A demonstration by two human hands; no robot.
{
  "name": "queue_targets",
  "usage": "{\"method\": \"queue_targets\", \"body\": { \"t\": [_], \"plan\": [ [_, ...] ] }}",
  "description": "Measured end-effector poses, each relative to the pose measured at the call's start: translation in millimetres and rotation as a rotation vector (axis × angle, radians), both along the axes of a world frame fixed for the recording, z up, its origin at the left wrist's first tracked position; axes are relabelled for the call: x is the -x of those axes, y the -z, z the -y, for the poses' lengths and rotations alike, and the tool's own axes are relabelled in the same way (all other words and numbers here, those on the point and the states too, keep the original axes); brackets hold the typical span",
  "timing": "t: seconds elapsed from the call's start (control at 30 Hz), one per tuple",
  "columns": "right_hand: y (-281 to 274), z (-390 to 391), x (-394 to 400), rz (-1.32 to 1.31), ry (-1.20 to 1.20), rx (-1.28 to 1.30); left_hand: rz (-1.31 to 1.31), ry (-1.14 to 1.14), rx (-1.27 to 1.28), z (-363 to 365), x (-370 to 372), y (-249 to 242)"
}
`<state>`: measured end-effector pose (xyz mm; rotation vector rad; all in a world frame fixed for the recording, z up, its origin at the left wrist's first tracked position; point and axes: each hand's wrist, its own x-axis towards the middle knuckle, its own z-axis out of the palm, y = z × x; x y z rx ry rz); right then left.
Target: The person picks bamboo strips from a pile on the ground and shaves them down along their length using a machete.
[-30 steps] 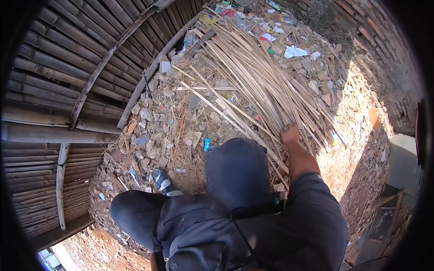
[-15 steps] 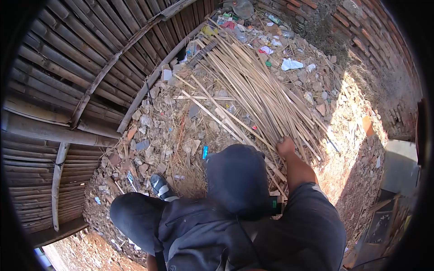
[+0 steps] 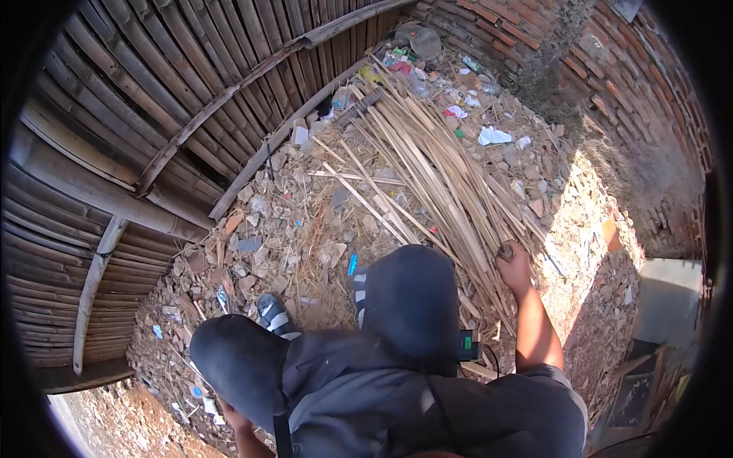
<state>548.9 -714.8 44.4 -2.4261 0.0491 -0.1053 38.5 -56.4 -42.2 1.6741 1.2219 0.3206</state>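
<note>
A long pile of thin bamboo strips [image 3: 443,168] lies on the rubble, running from the upper middle down toward my right knee. My right hand [image 3: 513,263] is at the lower right edge of that pile, its fingers curled round the end of something brownish that I cannot make out clearly. Low on the left, beside my left knee, my left hand [image 3: 235,418] shows only in part, and its fingers are mostly hidden. A few loose strips [image 3: 366,200] lie crossed left of the pile.
A bamboo slat wall [image 3: 191,91] rises on the left and a brick wall [image 3: 611,84] at the upper right. Litter [image 3: 495,136] and broken stones cover the ground. Near my right knee is a small device [image 3: 467,345] with a green display. A grey panel [image 3: 672,301] stands at the right.
My right hand has moved right and slightly down, and the lower ends of the strips have shifted right. My left hand has come further into view at the lower left.
</note>
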Motion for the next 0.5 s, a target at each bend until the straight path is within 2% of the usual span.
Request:
{"method": "queue_targets", "body": {
  "t": [0.07,0.17,0.2,0.27,0.33,0.4,0.47,0.5],
  "plan": [
    [-15.7,6.4,5.2,0.035,-0.040,-0.120,0.040,-0.150,-0.002,-13.6,-10.2,-4.6],
    [-72.4,-8.2,22.7,-0.057,-0.007,-0.178,0.131,-0.199,-0.228,-65.9,-13.6,0.5],
    [-90.9,-15.2,28.4,-0.093,0.010,-0.203,0.107,-0.224,-0.284,-73.2,-36.4,-27.7],
    [-121.6,-26.6,36.7,-0.112,-0.026,-0.254,0.253,-0.235,-0.471,-73.4,-87.6,-75.7],
    [-150.2,-44.2,47.7,-0.191,-0.081,-0.330,0.303,-0.091,-0.538,-71.0,-130.7,-128.6],
    [-161.2,-51.6,50.0,-0.227,-0.176,-0.345,0.326,0.098,-0.759,-62.3,-175.4,-169.7],
    [-191.9,-81.4,60.5,-0.257,-0.262,-0.394,0.326,0.375,-0.991,-27.6,-223.1,-237.3],
    [-209.2,-97.3,64.5,-0.290,-0.294,-0.373,0.363,0.431,-1.086,-10.4,-245.3,-261.0]
  ]
}}
